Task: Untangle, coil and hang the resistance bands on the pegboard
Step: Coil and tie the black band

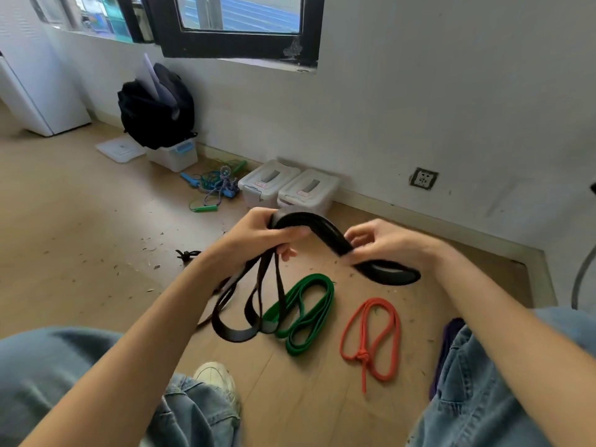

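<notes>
We are gripping the wide flat black rubber resistance band point(309, 225) in our left hand point(258, 235), fingers curled round its gathered loops, while our right hand point(383, 241) is pinching the next stretch, probably to form another coil. It is hanging above the wooden floor point(80, 240).

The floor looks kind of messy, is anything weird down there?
Yes. Small bits of debris lie scattered on the wooden floor, and a tangled heap of blue and green skipping ropes sits loose beside the white lidded plastic boxes.
</notes>
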Demonstrator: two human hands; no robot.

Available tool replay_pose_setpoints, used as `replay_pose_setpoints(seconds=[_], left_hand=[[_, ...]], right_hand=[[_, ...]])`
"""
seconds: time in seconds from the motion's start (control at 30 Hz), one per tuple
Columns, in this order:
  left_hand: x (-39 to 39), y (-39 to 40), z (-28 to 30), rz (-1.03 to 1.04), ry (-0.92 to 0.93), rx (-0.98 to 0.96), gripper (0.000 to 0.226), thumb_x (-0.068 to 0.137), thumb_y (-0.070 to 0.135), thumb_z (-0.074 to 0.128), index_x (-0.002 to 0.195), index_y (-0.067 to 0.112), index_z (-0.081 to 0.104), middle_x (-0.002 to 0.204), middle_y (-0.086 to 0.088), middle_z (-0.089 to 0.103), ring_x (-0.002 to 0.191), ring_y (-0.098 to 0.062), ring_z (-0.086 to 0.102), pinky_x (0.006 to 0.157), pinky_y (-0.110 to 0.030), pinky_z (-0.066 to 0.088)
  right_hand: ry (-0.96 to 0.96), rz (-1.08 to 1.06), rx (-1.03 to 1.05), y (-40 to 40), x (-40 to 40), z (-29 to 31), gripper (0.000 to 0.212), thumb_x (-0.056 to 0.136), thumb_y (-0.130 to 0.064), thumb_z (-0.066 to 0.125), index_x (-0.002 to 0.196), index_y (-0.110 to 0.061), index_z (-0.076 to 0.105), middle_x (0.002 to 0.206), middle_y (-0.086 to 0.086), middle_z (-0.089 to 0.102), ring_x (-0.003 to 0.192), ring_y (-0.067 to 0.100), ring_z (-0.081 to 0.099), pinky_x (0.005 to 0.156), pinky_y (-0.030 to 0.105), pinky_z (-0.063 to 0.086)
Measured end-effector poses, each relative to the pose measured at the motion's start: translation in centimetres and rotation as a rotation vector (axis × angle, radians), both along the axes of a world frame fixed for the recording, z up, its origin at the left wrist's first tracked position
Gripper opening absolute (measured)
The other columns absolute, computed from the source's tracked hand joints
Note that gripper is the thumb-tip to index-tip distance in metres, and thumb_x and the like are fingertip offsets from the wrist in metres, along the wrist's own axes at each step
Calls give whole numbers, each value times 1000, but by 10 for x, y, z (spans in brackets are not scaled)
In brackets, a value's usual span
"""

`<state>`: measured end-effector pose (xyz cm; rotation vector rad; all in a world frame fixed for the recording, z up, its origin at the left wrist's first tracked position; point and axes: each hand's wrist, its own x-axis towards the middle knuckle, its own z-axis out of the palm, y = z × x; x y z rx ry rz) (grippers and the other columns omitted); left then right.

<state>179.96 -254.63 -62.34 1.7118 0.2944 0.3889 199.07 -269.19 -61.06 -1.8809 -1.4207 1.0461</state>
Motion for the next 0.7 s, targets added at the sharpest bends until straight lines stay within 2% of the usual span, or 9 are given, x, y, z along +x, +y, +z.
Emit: replay_pose_setpoints(seconds=[0.07,0.13,0.2,0.23,0.33,0.43,0.5,0.6,0.7], left_hand=[[9,-8,7,-81,64,33,10,81,21,66,72,17,69,47,4,53,47,-9,55,63,-26,56],[14,-11,10,-122,120,88,17,85,21,64,76,6,65,49,2,56,50,-12,57,60,-25,55],[13,-9,8,-115,147,92,16,85,20,64,75,8,64,51,2,58,52,-12,59,60,-24,55],[11,-6,6,-108,156,79,11,85,18,65,78,9,64,52,2,59,52,-11,59,60,-24,55],[5,-2,-1,-160,243,147,6,83,9,66,79,13,64,61,1,67,61,-13,65,65,-22,54],[0,-5,-10,-237,311,205,7,83,7,66,80,13,65,86,-15,71,87,-25,67,84,-32,53],[-4,-3,-11,-179,250,143,8,83,4,64,82,12,63,88,-18,68,93,-32,66,90,-37,51],[-4,-3,-4,-140,139,123,12,89,5,55,80,12,59,75,-4,67,84,-30,68,79,-29,56],[4,-12,5,-182,97,235,18,92,9,52,76,17,57,64,3,66,72,-21,70,68,-23,55]], right_hand=[[156,34,34,5,-16,-10,31,78,-11,72,109,-11,65,110,12,68,101,17,63,91,30,49],[241,37,117,11,-27,-14,32,78,-4,71,108,-6,63,109,16,67,105,25,64,93,33,51],[191,40,175,13,-32,-12,24,78,-3,70,98,4,61,88,18,67,87,26,67,83,34,54],[224,29,223,14,-33,-11,27,77,-6,70,99,7,60,76,12,63,72,20,65,75,31,54],[383,20,335,17,-33,-4,35,75,-18,70,102,3,63,64,1,53,52,11,48,56,23,46],[262,36,345,20,-29,3,24,77,-17,72,92,1,64,56,-7,50,44,7,44,46,19,42],[121,22,280,20,-21,7,22,81,-14,70,93,3,63,51,-9,48,40,6,42,41,19,39],[11,66,183,16,-15,10,25,80,-16,72,100,-3,63,57,-8,52,46,7,48,42,19,42],[176,85,258,12,-22,5,19,78,-9,72,95,-13,67,64,-8,62,54,6,57,51,18,48]])
